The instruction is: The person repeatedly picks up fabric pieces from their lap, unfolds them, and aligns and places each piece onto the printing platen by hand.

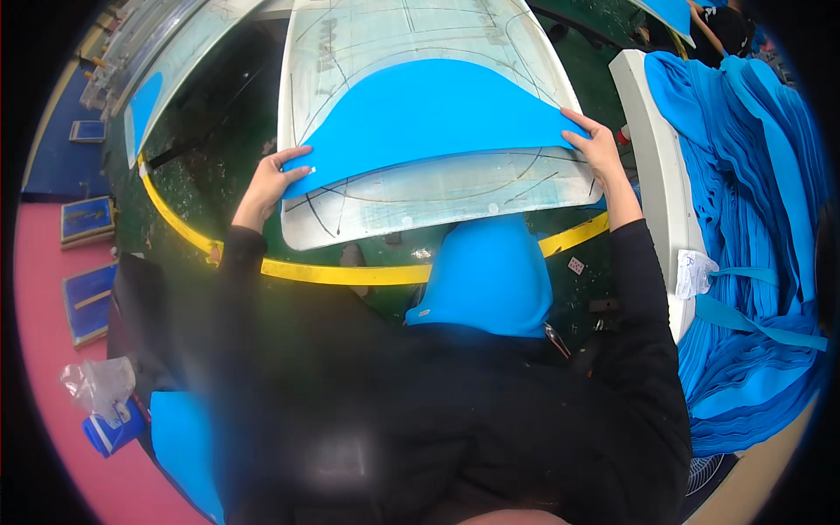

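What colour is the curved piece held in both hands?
The curved piece is bright blue, seen in the head view.

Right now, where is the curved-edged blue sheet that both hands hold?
The blue sheet is at upper centre in the head view, over the pale, line-marked board, between the left hand and the right hand.
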A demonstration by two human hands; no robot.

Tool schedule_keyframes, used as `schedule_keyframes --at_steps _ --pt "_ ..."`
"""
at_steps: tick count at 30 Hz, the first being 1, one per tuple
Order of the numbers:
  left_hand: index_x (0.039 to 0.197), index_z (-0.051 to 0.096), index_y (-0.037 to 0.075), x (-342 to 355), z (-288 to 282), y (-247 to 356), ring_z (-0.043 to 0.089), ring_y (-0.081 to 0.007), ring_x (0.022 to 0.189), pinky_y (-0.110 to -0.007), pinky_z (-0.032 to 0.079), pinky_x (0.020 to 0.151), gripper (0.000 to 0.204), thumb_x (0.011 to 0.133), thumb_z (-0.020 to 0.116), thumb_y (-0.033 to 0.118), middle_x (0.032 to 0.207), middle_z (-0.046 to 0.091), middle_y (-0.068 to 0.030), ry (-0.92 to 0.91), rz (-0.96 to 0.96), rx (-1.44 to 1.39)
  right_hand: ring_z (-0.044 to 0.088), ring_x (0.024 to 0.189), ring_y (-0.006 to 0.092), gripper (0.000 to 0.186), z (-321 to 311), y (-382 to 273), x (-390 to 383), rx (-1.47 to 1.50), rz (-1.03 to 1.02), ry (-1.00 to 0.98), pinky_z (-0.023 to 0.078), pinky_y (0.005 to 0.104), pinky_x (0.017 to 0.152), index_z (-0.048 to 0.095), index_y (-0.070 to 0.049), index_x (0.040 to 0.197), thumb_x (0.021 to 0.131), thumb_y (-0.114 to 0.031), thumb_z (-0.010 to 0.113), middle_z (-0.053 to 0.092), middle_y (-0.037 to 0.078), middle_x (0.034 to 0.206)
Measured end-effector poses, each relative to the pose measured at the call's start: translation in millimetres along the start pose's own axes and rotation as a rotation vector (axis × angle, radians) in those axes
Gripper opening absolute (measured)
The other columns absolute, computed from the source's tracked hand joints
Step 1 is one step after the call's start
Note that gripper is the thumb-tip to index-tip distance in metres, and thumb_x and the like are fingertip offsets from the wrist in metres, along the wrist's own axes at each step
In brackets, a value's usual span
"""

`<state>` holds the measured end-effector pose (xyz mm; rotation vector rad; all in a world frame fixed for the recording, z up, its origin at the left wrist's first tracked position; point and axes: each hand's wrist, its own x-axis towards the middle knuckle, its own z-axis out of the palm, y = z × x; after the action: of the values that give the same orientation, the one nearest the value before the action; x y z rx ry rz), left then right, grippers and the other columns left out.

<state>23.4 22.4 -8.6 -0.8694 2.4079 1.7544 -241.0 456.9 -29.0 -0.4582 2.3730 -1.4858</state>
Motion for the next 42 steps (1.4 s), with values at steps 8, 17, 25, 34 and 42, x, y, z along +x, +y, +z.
schedule_keyframes --at_steps 8,17,25,34,42 --pt "0.118 0.06 0.008 -16.6 11.7 -1.5 0.059 -0.0221 0.099 -0.03 0.05 0.084 0.041 0.078 0.065 -0.002 0.122 0.054 -0.013 0.01 0.025 0.161 0.056 0.106 0.0227 0.04 -1.6 0.7 -17.0 -0.041 0.084 0.045 0.042 0.0316 0.095 0.063 -0.017 0.117 0.078 -0.007 0.066 0.056 0.014 0.122" --pt "0.117 0.06 0.008 -16.2 6.0 -7.3 0.058 -0.0225 0.104 -0.03 0.049 0.088 0.041 0.078 0.065 -0.003 0.123 0.054 -0.0117 0.018 0.139 0.334 0.059 0.1 0.0226 0.041 5.8 5.8 -25.9 -0.085 0.048 0.077 0.045 0.0303 0.091 0.063 -0.014 0.116 0.077 -0.004 0.065 0.059 0.015 0.118" --pt "0.116 0.06 0.006 -15.4 16.8 -4.4 0.057 -0.0241 0.104 -0.031 0.048 0.088 0.04 0.077 0.065 -0.001 0.122 0.053 -0.0116 0.062 0.203 0.434 0.06 0.102 0.0259 0.04 1.8 19.1 -24.8 -0.318 -0.134 0.095 0.045 0.0316 0.091 0.063 -0.009 0.114 0.074 -0.005 0.066 0.06 0.015 0.116" --pt "0.11 0.061 0.004 -40.2 25.6 -27.8 0.057 -0.0282 0.099 -0.034 0.046 0.085 0.037 0.073 0.064 -0.002 0.11 0.055 -0.0136 0.232 0.373 0.694 0.055 0.098 0.0332 0.031 3.2 40.3 -35.7 -0.685 -0.35 0.304 0.045 0.0385 0.085 0.063 -0.003 0.106 0.076 0.0 0.057 0.057 0.014 0.108" --pt "0.104 0.059 0.005 -112.1 134.9 -64.9 0.061 -0.0215 0.083 -0.031 0.047 0.069 0.027 0.078 0.061 0.0 0.09 0.063 -0.0102 0.284 0.653 0.287 0.053 0.089 0.03 0.026 35.0 25.3 -121.2 -0.7 -0.519 0.319 0.042 0.0392 0.074 0.063 -0.01 0.098 0.074 -0.002 0.057 0.056 0.01 0.097"
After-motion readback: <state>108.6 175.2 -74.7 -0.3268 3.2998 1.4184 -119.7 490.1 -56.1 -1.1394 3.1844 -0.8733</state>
